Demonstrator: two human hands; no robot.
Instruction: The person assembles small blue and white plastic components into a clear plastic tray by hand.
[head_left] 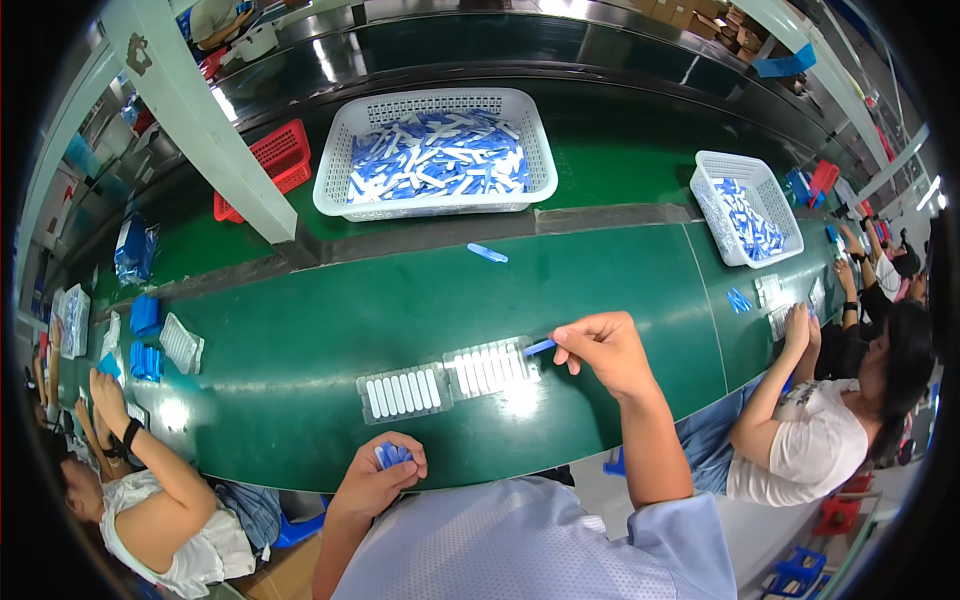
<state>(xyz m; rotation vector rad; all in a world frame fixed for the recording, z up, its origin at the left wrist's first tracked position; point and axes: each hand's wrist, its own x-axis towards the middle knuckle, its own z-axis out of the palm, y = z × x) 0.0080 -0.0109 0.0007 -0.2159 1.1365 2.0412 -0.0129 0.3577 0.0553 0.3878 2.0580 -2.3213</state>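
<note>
My right hand (606,352) pinches a slim blue plastic piece (540,347) between thumb and fingertips, its tip at the right end of a clear blister tray (448,372). White elongated pieces lie side by side in that tray. A second clear tray (362,398), also holding a row of white pieces, adjoins it on the left. Closer to my body, my left hand (378,472) is closed around several blue pieces (392,455). One loose blue-and-white piece (487,253) lies farther back on the green table. The exact kind of these pieces is unclear.
Behind the table, a large white basket (435,206) holds many blue-and-white pieces, beside a red basket (282,158) and a white post (205,120). Another white basket (708,200) stands at right. Co-workers sit on both sides, near blue stacks (146,315) and a person's hands (797,325).
</note>
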